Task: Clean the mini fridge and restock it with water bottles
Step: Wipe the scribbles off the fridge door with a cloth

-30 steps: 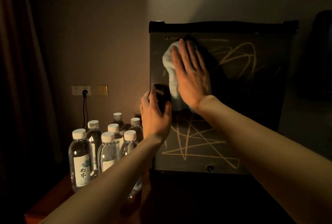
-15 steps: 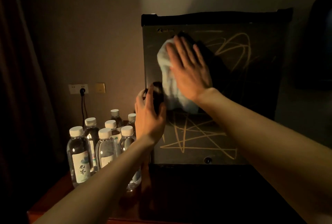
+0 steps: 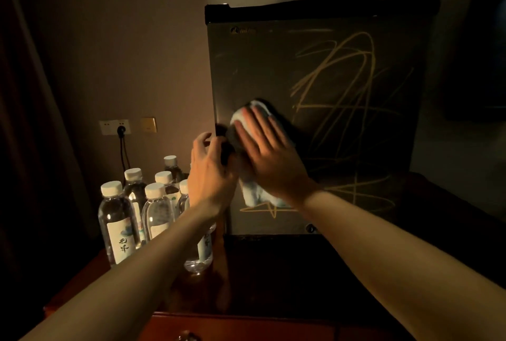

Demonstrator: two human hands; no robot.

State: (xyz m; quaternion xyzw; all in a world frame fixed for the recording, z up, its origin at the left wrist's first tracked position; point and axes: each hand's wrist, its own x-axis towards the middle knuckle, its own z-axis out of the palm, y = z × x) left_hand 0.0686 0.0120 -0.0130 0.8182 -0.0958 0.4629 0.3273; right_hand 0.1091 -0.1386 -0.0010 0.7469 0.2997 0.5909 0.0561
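Water bottles (image 3: 128, 212) clustered far left on tabletop (image 3: 246, 286), just beside mini fridge (image 3: 315, 72); caps on, upright. Likely moderate weight, smooth plastic, slightly squashy: best gripped round mid-body, not by cap. Left hand (image 3: 209, 176) curled round left edge of fridge door near dark handle recess, bracing it. Cloth (image 3: 256, 195) soft and limp, bunched, pinned flat to door; needs palm pressure, not a pinch, or likely slides. Right hand (image 3: 269, 154) spread flat, fingers straight, pressing cloth against door. Yellowish scribbles (image 3: 342, 80) cover door's right side, probably need firm rubbing. Door shut, restock not yet begun
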